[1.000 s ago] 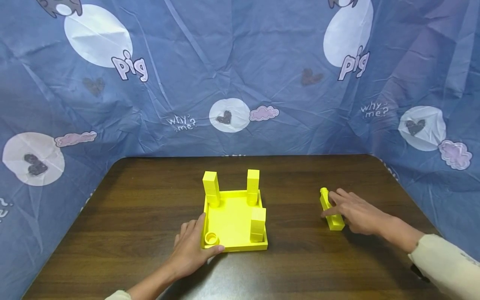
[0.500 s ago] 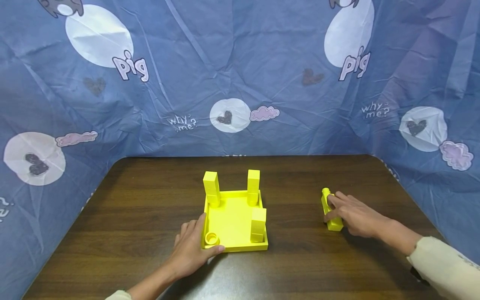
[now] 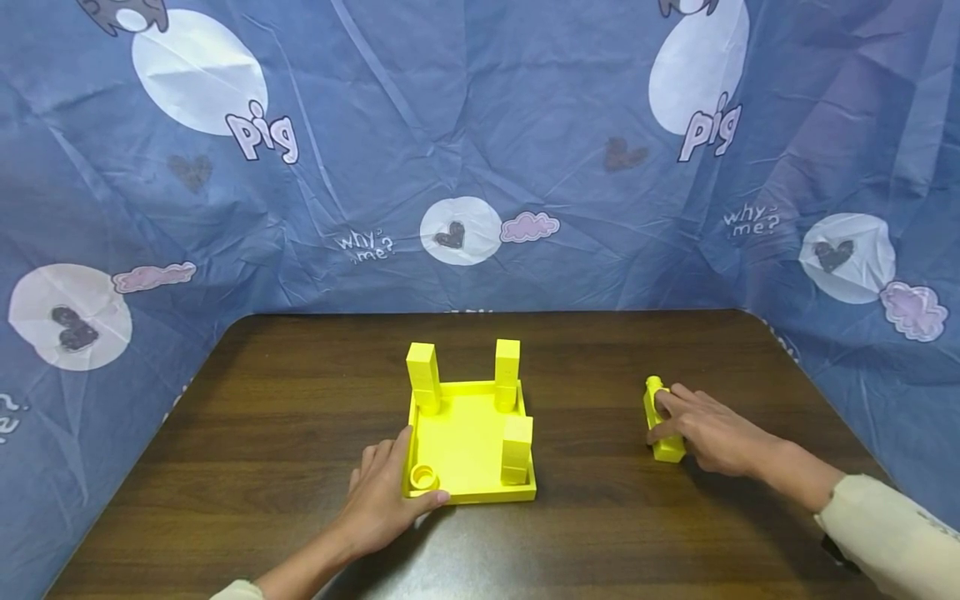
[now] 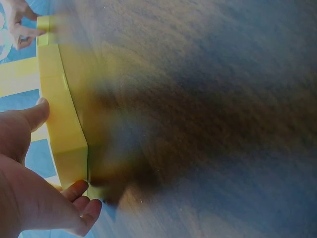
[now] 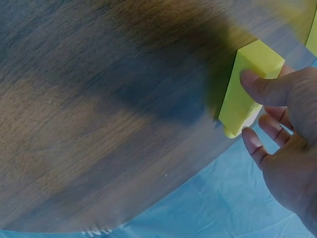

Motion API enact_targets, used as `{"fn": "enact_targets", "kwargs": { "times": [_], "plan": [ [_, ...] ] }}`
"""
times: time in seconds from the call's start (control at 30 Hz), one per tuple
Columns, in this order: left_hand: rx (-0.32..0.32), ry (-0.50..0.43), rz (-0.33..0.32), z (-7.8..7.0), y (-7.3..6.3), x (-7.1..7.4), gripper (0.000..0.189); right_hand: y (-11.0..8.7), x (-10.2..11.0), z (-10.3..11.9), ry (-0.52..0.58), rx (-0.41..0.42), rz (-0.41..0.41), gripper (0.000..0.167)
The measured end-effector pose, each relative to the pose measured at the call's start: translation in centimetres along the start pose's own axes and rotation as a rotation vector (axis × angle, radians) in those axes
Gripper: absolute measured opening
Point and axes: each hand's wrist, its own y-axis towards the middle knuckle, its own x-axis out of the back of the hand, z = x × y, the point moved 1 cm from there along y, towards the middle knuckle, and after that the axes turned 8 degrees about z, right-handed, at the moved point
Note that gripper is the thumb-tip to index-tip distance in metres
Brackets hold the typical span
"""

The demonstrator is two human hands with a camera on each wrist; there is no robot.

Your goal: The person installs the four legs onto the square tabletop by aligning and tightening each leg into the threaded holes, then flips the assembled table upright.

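A shallow yellow square base with a raised rim lies on the table. Square yellow posts stand upright at three corners: far left, far right and near right. At the near-left corner is a round, hollow socket. There my left hand grips the base, its thumb on the front wall and its fingers along the left side. To the right, my right hand holds a loose yellow post with a round knob at its far end, between thumb and fingers.
The dark wood-grain table extends around the base and between both hands. A blue printed cloth hangs behind the table and along its sides.
The right thumb and fingers have closed on the loose post, which has shifted and turned slightly. My left hand and the base stay in place.
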Motion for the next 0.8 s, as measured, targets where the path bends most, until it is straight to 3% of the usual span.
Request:
{"fn": "enact_targets", "kwargs": {
  "times": [0.3, 0.47, 0.6, 0.8],
  "plan": [
    [0.01, -0.006, 0.005, 0.1, 0.0, 0.1, 0.101, 0.4, 0.2, 0.1, -0.023, 0.021, -0.008, 0.054],
    [0.0, -0.011, 0.005, -0.1, -0.1, 0.1, 0.1, 0.8, 1.2, 0.0, -0.018, 0.022, -0.097, 0.05],
    [-0.006, -0.015, 0.006, -0.2, -0.1, 0.2, 0.101, 1.2, 2.2, 0.0, 0.08, -0.012, -0.182, 0.047],
    [-0.002, -0.014, 0.01, -0.2, -0.1, 0.2, 0.101, 1.9, 3.5, 0.5, 0.294, -0.137, -0.246, 0.048]
  ]
}}
